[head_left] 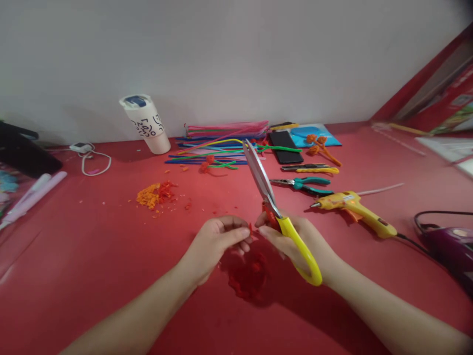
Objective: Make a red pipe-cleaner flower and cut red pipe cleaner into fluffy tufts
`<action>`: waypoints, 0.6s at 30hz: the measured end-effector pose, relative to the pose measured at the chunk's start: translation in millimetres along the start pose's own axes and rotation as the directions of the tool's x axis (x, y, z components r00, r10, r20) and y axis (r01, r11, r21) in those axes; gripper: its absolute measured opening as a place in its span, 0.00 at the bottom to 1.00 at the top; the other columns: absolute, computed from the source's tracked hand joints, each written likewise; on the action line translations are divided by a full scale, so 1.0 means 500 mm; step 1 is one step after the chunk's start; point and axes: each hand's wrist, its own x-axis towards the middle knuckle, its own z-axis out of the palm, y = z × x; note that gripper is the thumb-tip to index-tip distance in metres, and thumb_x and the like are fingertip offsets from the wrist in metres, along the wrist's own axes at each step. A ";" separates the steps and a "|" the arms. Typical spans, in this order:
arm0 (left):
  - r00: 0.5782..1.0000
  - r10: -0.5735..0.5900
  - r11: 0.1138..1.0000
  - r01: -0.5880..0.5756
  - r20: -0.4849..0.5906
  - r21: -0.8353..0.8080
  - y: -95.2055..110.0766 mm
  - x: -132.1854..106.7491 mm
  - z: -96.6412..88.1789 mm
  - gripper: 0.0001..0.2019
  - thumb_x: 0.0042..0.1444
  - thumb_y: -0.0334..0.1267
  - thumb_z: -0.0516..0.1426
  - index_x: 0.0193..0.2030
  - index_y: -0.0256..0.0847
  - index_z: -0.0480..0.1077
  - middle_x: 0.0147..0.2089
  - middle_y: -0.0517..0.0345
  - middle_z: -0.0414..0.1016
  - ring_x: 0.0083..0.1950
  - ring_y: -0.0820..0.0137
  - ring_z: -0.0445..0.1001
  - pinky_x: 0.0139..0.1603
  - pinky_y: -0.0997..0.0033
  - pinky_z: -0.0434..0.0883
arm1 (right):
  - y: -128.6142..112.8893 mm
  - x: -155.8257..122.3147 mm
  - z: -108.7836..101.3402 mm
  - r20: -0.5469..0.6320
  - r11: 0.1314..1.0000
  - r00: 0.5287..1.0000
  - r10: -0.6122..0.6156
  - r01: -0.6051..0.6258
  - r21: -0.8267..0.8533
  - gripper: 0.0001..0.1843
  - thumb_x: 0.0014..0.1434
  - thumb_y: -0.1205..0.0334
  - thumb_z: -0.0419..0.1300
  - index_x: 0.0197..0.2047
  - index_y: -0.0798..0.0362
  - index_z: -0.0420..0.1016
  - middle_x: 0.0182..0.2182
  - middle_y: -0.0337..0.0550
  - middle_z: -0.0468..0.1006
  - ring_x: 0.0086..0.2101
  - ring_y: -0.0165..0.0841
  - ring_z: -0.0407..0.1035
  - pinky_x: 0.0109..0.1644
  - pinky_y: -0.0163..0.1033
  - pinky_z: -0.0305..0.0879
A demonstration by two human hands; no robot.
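Observation:
My right hand [295, 241] is closed round the yellow handle of a pair of scissors [263, 181], whose shut blades point up and away from me. My left hand [218, 239] pinches a small red fuzzy piece [251, 228] between thumb and fingers, and its tip meets the fingertips of my right hand. Both hands hover just above a heap of red fluff trimmings [248, 278] on the red table [92, 256].
A pile of coloured pipe cleaners [218, 143] lies at the back by a white cup [146, 123]. Orange and red trimmings [153, 195] sit left of centre. Teal pliers [305, 184], a yellow glue gun [354, 209], a black phone [284, 146] and a purple device [453, 246] lie to the right.

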 end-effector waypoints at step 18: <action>0.993 0.072 0.951 -0.040 -0.094 0.307 0.006 0.003 -0.007 0.06 0.45 0.37 0.57 0.24 0.36 0.68 0.21 0.62 0.69 0.23 0.77 0.65 0.24 0.78 0.63 | 0.018 0.020 -0.027 -0.135 0.978 0.991 -0.012 -0.017 -0.209 0.09 0.53 0.56 0.49 0.26 0.51 0.61 0.14 0.31 0.59 0.16 0.25 0.55 0.20 0.31 0.52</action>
